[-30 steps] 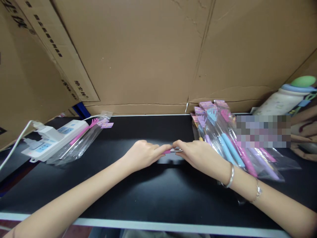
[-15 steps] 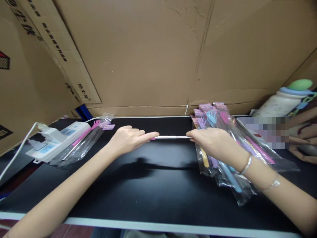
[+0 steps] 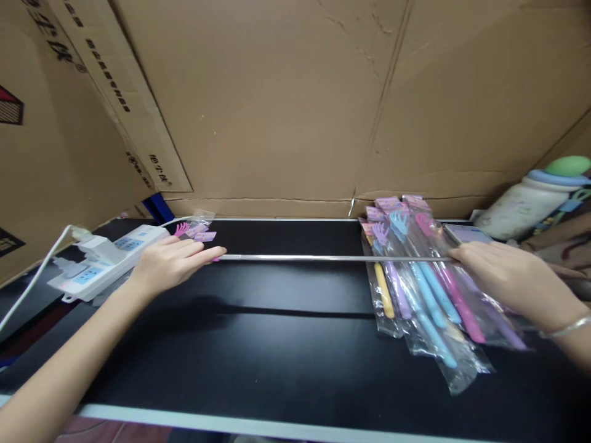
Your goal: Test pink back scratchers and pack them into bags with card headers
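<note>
A telescopic back scratcher [image 3: 314, 258] stretches level above the table, its thin metal rod drawn out long. My left hand [image 3: 168, 261] is closed around one end, where a bit of pink shows at the fingertips. Closed on the opposite end is my right hand [image 3: 517, 277], slightly blurred, hiding what it covers. Below the rod on the right lie several bagged back scratchers [image 3: 425, 289] in yellow, purple, blue and pink, with claw-shaped heads. Another pink back scratcher [image 3: 183, 229] in clear wrapping lies behind my left hand, mostly hidden.
A white power strip [image 3: 124, 249] with plugs and a cable is at the left. At the right are a phone [image 3: 466, 234], a white bottle [image 3: 521, 200] with a green top, and part of another person's hand. Cardboard [image 3: 277, 111] walls the black table's back.
My hands have moved apart, left hand leftward and right hand rightward. The rod between them has lengthened greatly. The phone beside the bagged back scratchers now shows clearly.
</note>
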Tool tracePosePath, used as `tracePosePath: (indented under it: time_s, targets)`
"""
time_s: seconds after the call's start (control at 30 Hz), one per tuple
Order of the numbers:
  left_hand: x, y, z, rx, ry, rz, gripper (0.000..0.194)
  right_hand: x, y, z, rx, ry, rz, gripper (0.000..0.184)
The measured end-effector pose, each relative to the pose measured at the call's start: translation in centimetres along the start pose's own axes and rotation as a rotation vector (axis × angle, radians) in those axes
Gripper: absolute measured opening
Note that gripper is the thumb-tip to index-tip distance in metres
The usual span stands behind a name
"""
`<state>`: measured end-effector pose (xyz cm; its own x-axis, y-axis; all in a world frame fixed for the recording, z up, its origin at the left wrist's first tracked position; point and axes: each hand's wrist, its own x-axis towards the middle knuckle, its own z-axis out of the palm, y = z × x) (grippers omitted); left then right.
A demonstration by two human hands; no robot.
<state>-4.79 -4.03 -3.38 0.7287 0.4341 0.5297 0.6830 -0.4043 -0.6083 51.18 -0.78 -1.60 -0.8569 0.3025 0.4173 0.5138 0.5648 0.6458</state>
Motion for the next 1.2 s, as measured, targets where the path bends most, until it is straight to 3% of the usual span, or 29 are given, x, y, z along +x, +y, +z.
tracePosePath:
  time_s: [0.2, 0.37, 0.5, 0.67, 0.8, 1.0, 1.1, 1.2]
  targets:
    - [0.8, 0.1, 0.2, -0.021, 0.013, 0.027, 0.023, -2.4, 0.7, 0.6, 0.106, -0.083, 0.082, 0.045]
    - [0.4, 0.4, -0.2, -0.137, -0.029, -0.095, 0.022, -2.4, 0.2, -0.1, 0.000, -0.001, 0.236, 0.034]
    - [-0.5, -0.1, -0.3, -0.177, -0.033, -0.129, 0.024, -2.5, 0.4, -0.4, 0.062, 0.006, 0.351, 0.036]
    - [0.2, 0.0, -0.6, -0.221, 0.035, -0.135, 0.025, -2.4, 0.0, -0.7, 0.054, 0.093, 0.279, 0.034]
    - [3.2, 2.8, -1.3, -0.283, 0.024, -0.041, 0.025, 0.9, -3.7, -1.4, 0.149, 0.019, 0.151, 0.017]
    - [9.3, 9.5, -3.0, -0.332, 0.054, 0.033, 0.023, 7.9, -10.6, -2.7, 0.389, -0.025, 0.190, 0.027]
    - [10.8, 11.4, -3.2, -0.326, 0.030, 0.033, 0.025, 9.5, -11.9, -3.0, 0.414, -0.037, 0.226, 0.030]
    - [11.1, 11.7, -2.8, -0.346, 0.028, 0.004, 0.024, 9.9, -11.6, -3.0, 0.396, -0.059, 0.219, 0.031]
